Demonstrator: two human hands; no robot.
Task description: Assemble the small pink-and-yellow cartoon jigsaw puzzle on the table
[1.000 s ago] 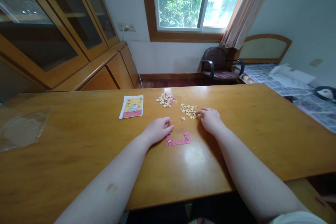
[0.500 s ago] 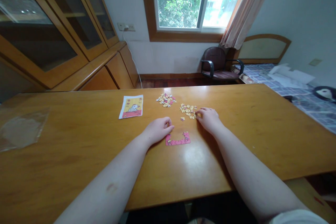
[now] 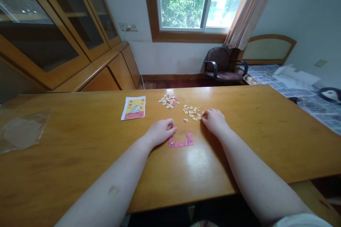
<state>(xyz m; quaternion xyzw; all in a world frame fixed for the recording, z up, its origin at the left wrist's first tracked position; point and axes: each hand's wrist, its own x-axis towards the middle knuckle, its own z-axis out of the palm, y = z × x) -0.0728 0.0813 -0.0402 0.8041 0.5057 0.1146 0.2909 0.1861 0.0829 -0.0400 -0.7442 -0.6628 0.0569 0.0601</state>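
Observation:
My left hand rests on the wooden table with its fingers curled, right beside the left end of a pink assembled puzzle strip. My right hand lies with fingers bent at the right edge of a small heap of loose yellow puzzle pieces, fingertips touching them. A single loose piece sits between the heap and the strip. A second heap of pieces lies farther back. A reference picture card lies to the left.
A clear plastic bag lies at the table's left end. Wooden glass-door cabinets stand to the left. A dark armchair is under the window, and a bed runs along the right.
My right hand has shifted slightly right and back from the heap's edge. The left hand has barely moved.

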